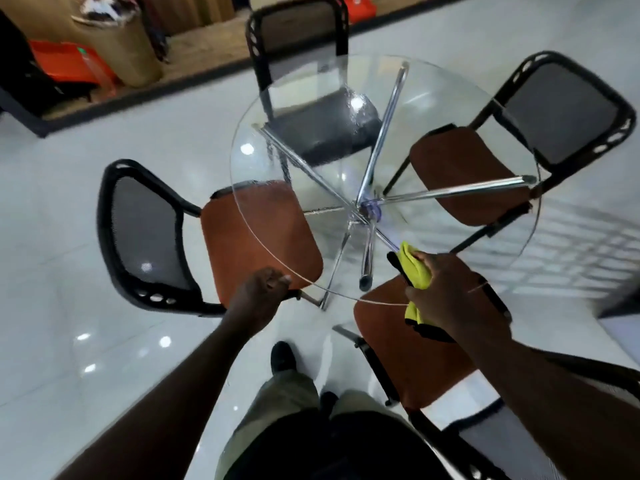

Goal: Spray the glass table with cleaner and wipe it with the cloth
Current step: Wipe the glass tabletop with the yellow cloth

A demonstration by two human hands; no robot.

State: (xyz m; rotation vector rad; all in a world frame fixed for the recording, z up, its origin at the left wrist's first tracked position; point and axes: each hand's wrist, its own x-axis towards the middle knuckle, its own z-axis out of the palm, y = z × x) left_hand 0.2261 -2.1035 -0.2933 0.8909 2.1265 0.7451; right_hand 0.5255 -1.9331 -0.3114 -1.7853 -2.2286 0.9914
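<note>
Yellow cloth [415, 268] pressed to the near edge of the glass table [433, 105], lower right of centre.

The right hand [446, 292] is clenched round the bunched, black-trimmed cloth, on the glass just inside the rim. The left hand [258, 296] has its fingers curled over the rim at lower centre-left. Wet droplets [353, 109] bead the far side of the glass above the crossed chrome legs [381, 133]. Four mesh-backed chairs [568, 112] ring the table on a glossy white floor [104, 341]; orange bins [65, 64] sit at upper left.
</note>
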